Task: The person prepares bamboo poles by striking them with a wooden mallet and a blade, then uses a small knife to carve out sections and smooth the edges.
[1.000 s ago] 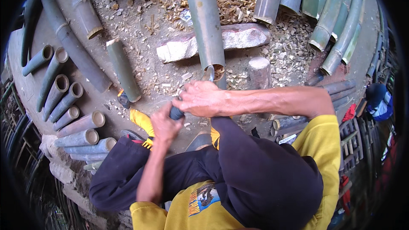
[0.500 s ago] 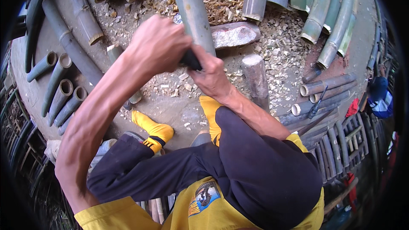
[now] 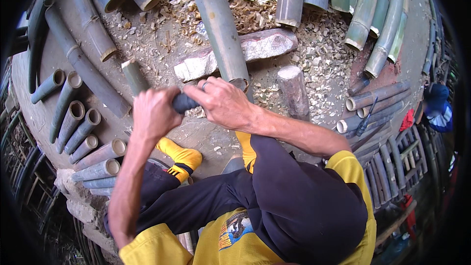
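Note:
My left hand (image 3: 155, 118) is closed round one end of a dark, round-handled tool (image 3: 183, 103). My right hand (image 3: 223, 104), a ring on one finger, is closed on its other end. Fingers cover most of the tool, and no blade shows. Beside my right hand is the near cut end of a thick green-grey bamboo pole (image 3: 216, 24). The pole slants away from me across a pale, hacked wooden block (image 3: 196, 65). Whether the tool touches the pole's end is hidden by my right hand.
A short wooden stump (image 3: 293, 91) stands right of the pole, a cut bamboo piece (image 3: 134, 76) left. Chips and shavings (image 3: 319, 44) cover the ground. Several bamboo lengths (image 3: 375, 24) lie around, with a thin screwdriver-like tool (image 3: 365, 121) at right. My yellow-socked foot (image 3: 181, 156) is below my hands.
Both hands have come down toward me and left with the tool, the left one farthest. The pole's near end and more of the block now show.

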### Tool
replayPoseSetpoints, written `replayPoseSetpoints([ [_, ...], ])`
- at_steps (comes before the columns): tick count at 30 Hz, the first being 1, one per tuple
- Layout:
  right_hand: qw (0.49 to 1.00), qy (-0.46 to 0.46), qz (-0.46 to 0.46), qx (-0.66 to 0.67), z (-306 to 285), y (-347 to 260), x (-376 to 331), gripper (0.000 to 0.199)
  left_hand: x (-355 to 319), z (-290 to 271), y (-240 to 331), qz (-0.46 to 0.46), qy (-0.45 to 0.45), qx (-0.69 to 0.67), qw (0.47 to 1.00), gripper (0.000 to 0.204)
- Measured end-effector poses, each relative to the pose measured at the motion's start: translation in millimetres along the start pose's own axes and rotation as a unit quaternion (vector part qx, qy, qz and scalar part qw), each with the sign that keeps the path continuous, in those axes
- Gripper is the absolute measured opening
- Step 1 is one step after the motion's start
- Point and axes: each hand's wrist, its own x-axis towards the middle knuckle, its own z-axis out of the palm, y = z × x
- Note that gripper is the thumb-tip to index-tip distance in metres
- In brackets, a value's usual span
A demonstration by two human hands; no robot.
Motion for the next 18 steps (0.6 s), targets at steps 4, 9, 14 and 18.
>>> replayPoseSetpoints([
  [4, 0.978, 0.178, 0.058, 0.090, -2.8, -4.5, -3.4, 0.045, 47.0, -41.4, 15.7, 0.209, 0.008, 0.178, 0.961, 0.009],
  [9, 0.978, 0.055, 0.122, 0.157, 19.0, -0.7, 0.2, 0.038, 67.0, -32.3, -6.7, 0.145, -0.263, 0.162, 0.940, 0.014],
  [14, 0.964, -0.260, -0.056, -0.012, 13.8, 11.3, -11.7, 0.020, -39.4, 65.1, -6.9, -0.110, -0.248, -0.269, 0.924, 0.040],
  [18, 0.923, -0.349, -0.159, -0.044, 1.2, 19.0, -25.0, 0.014, -88.8, 117.9, 56.8, -0.252, -0.153, -0.409, 0.864, 0.043],
])
